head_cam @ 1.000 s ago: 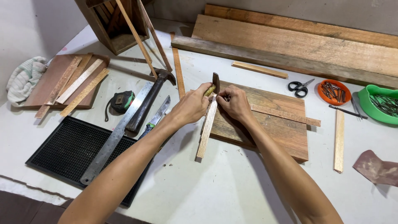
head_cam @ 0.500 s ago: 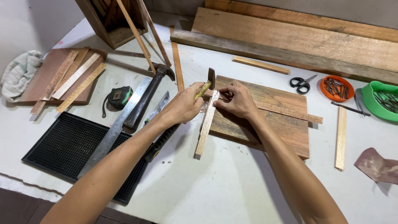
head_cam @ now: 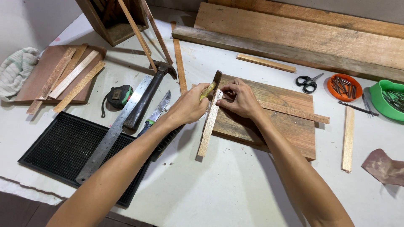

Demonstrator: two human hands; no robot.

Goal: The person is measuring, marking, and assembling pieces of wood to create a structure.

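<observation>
My left hand (head_cam: 189,107) grips a small tool with a yellow handle (head_cam: 208,90) and a dark flat blade (head_cam: 216,78) that stands upright at the far end of a thin pale wooden strip (head_cam: 208,128). My right hand (head_cam: 240,99) presses down on that end of the strip with its fingertips beside the blade. The strip lies along the left edge of a brown wooden board (head_cam: 290,122) and sticks out past its near edge.
A hammer (head_cam: 145,101), steel ruler (head_cam: 111,132), knife (head_cam: 158,111) and tape measure (head_cam: 119,96) lie left, by a black mat (head_cam: 54,147). Scissors (head_cam: 309,82), an orange nail dish (head_cam: 344,87) and a green tub (head_cam: 389,98) sit right. Long planks (head_cam: 303,33) cross the back.
Both hands stay at the strip's far end. The view has shifted slightly, and the blade stands a little more upright against the strip.
</observation>
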